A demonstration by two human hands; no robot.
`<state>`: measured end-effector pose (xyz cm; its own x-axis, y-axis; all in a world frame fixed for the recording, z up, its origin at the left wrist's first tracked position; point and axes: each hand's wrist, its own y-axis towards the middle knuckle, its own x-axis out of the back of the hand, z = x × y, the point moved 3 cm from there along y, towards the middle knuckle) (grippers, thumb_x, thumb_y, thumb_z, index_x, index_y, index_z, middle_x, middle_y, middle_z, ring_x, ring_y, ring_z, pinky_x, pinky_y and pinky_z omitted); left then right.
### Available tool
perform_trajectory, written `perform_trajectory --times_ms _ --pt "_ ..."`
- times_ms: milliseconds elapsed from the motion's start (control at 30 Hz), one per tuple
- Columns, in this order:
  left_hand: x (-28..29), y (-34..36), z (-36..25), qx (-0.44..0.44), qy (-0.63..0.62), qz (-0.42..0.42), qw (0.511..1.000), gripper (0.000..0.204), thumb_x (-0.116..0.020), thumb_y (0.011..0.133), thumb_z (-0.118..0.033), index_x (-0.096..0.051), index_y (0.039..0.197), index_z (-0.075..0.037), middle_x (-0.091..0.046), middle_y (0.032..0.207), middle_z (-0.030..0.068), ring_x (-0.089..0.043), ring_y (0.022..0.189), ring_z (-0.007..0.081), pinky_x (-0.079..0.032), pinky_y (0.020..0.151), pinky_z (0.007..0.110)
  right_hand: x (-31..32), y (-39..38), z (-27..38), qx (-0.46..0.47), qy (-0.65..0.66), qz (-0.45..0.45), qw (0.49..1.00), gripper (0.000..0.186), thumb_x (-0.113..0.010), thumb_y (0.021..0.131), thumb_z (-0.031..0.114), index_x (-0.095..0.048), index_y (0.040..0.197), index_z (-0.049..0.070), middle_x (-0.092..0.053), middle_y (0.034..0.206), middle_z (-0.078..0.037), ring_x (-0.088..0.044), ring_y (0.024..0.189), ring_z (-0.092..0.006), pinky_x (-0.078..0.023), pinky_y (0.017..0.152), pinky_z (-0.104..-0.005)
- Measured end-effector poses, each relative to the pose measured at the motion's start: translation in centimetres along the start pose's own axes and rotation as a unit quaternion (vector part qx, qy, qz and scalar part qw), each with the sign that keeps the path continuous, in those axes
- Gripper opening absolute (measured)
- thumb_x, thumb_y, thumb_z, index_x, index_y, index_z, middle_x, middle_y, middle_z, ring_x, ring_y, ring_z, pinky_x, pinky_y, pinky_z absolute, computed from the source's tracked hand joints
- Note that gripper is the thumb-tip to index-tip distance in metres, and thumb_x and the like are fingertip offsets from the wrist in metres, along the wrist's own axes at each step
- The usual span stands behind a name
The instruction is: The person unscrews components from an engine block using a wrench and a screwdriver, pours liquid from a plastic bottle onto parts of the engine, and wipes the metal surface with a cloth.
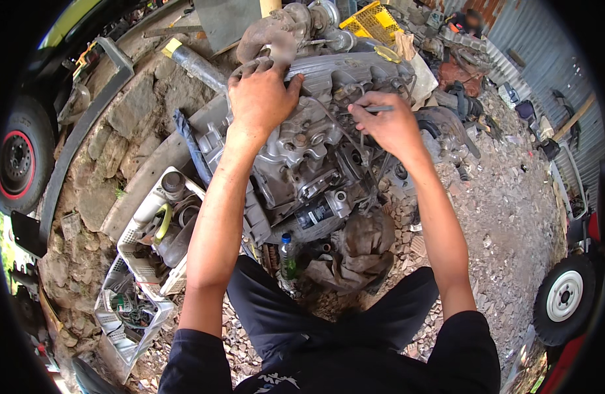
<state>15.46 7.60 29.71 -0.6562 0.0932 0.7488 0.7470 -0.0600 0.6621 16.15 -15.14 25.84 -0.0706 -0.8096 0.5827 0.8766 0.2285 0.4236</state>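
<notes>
A greasy grey car engine [301,141] lies in front of me, its ribbed cover [342,65] along the far side. On the near-left end of that cover rests my left hand [261,95], fingers forward and thumb held apart. Over the engine's right side, my right hand [389,128] is closed around a short, dark rod-like tool [380,108]; its exact kind is unclear. Below that hand runs a thin metal pipe [345,134]. A black cylindrical filter [314,213] sits on the engine's near side.
Left of the engine stand white plastic baskets [128,246] of parts, beside a stone ledge [95,190]. A plastic bottle [288,256] and brown cloth [351,253] lie between my legs and the engine. Wheels [565,299] flank the gravel; a yellow crate [374,23] is beyond.
</notes>
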Motion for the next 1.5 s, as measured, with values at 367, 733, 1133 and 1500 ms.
perform_trajectory --times_ms 367,733,1133,1500 --pt "-0.6 -0.1 0.2 0.023 0.011 0.022 0.999 0.046 -0.054 0.093 -0.057 -0.07 0.116 -0.02 -0.074 0.104 0.0101 -0.068 0.104 0.0309 -0.048 0.089 0.052 -3.3 1.8 0.8 0.065 -0.207 -0.107 0.97 0.023 -0.074 0.084 0.022 -0.072 0.087 0.0 -0.07 0.082 -0.026 -0.069 0.081 -0.043 -0.055 0.078 -0.0465" --pt "-0.5 -0.1 0.3 0.036 0.012 0.034 0.999 0.048 -0.053 0.092 -0.059 -0.069 0.12 -0.023 -0.073 0.109 0.0117 -0.069 0.103 0.0314 -0.044 0.093 0.055 -2.3 2.1 -0.1 -0.098 0.023 0.043 0.994 0.026 -0.071 0.086 0.026 -0.075 0.091 0.001 -0.071 0.086 -0.027 -0.072 0.083 -0.0394 -0.056 0.082 -0.0421" --pt "-0.9 -0.4 0.6 0.032 0.0 0.022 0.999 0.05 -0.054 0.091 -0.06 -0.071 0.116 -0.02 -0.073 0.105 0.012 -0.07 0.099 0.0318 -0.045 0.093 0.054 -3.3 0.6 0.4 0.045 -0.128 -0.066 0.989 0.026 -0.069 0.088 0.027 -0.075 0.086 0.001 -0.072 0.072 -0.018 -0.073 0.067 -0.0293 -0.058 0.068 -0.037" --pt "0.0 -0.4 0.4 0.033 0.01 0.024 0.999 0.05 -0.055 0.092 -0.06 -0.07 0.118 -0.02 -0.072 0.11 0.0116 -0.068 0.106 0.0313 -0.044 0.094 0.053 -1.5 2.1 2.6 -0.015 -0.125 -0.002 0.992 0.031 -0.068 0.088 0.031 -0.073 0.09 0.0 -0.072 0.082 -0.02 -0.071 0.075 -0.0329 -0.056 0.075 -0.0398"
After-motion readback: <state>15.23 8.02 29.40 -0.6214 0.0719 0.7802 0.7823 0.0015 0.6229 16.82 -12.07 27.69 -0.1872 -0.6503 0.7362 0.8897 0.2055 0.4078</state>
